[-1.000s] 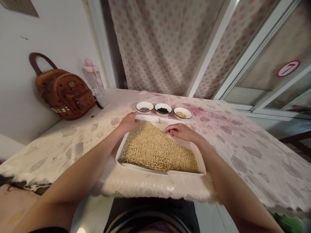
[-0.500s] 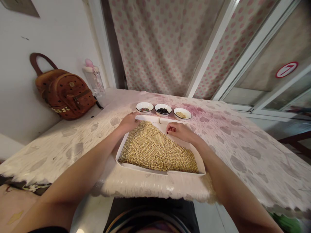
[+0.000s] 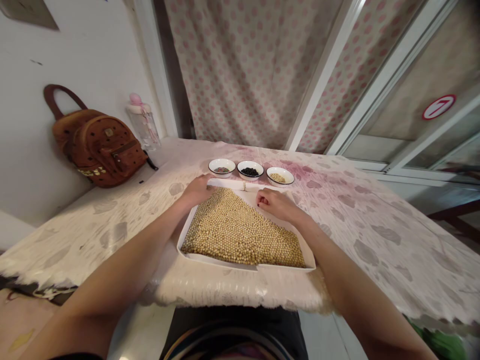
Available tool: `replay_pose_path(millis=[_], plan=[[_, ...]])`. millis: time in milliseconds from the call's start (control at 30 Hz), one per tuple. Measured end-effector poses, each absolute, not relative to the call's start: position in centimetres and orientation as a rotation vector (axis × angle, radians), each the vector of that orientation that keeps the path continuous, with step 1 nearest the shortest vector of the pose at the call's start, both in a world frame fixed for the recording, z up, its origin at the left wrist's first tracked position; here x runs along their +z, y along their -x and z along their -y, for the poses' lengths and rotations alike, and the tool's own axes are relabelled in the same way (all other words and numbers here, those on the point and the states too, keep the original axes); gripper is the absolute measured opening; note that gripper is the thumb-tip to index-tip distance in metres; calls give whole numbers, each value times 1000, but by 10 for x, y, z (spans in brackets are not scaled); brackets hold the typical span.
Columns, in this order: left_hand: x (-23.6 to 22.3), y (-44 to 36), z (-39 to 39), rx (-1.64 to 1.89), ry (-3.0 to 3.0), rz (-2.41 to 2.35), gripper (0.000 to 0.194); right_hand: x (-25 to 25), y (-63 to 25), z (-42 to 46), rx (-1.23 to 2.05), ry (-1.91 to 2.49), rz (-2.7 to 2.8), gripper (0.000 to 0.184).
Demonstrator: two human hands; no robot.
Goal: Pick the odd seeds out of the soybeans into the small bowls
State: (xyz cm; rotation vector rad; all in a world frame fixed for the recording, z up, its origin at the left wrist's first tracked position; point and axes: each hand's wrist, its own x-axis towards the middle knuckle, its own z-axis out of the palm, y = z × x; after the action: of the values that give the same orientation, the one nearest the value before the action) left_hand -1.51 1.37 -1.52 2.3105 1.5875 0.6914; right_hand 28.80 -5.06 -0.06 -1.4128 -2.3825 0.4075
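A shallow white tray [image 3: 225, 263] lies before me, with a thick layer of pale yellow soybeans [image 3: 240, 230] spread over its left and near parts. At its far left corner, my left hand [image 3: 199, 190] is closed on the rim, thumb toward the beans. My right hand [image 3: 275, 202] hovers over or rests on the bare far right part of the tray. Its fingers are curled together, and anything inside them is hidden. Just beyond the tray stand three small dark-rimmed white bowls: a left bowl [image 3: 213, 165] with small reddish-green bits, a middle bowl [image 3: 243, 164] with black beans, and a right bowl [image 3: 288, 173] with pale beans.
A brown backpack [image 3: 101, 145] leans against the wall at the left, beside a clear bottle [image 3: 144, 122] with a pink top. The patterned tablecloth [image 3: 375, 220] covers the table. Behind it hang a dotted curtain [image 3: 243, 75] and white-framed glass doors.
The whole view has shifted very slightly to the left. My right hand's fingers are curled a little tighter; my left hand stays at the tray's corner.
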Motion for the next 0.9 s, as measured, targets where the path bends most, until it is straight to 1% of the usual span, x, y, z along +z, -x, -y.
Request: replay_pose_path(millis=[100, 200, 300, 400, 667, 900], plan=[[-16, 15, -14, 712, -2318, -1569, 37, 2, -293, 45, 382, 1361, 2266, 11], [-15, 15, -13, 706, -2321, -1583, 37, 1, -310, 33, 295, 1313, 2004, 11], [-15, 14, -13, 688, -2324, -1605, 37, -7, -336, 17, 188, 1429, 1704, 12], [-15, 14, -13, 690, -2327, -1601, 37, -18, -359, 5, 167, 1536, 1547, 15], [-17, 14, -14, 693, -2328, -1603, 37, -29, -374, -3, 198, 1562, 1527, 20], [-13, 14, -12, 670, -2327, -1615, 38, -11, -361, 9, 198, 1525, 1526, 17]])
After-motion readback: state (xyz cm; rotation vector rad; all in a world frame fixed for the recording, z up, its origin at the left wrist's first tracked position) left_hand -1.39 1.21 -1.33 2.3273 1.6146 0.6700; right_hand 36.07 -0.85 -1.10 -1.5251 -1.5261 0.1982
